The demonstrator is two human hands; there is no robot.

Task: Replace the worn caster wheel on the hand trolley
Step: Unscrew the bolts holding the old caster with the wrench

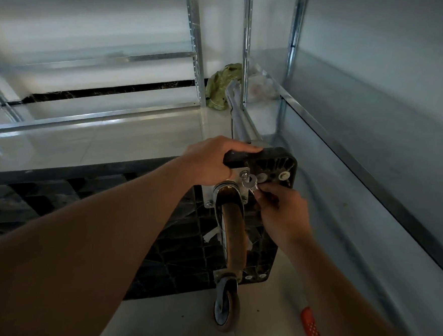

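Note:
The black plastic hand trolley (273, 163) stands on its edge with its ribbed underside facing me. My left hand (213, 162) grips its top corner, thumb under the edge. A worn brown caster wheel (234, 237) sits in a metal fork bolted by a plate (241, 174) to the underside. My right hand (280, 211) holds a small silver wrench (250, 184) whose head sits at a bolt on that plate. A second caster (226, 310) hangs lower down, near the floor.
Metal shelving (374, 141) runs along the right, close to the trolley. Another shelf frame (192, 47) stands at the back left. A green rag (223, 86) and a plastic bag (260, 86) lie by the wall. An orange-handled tool (311, 331) lies on the tiled floor.

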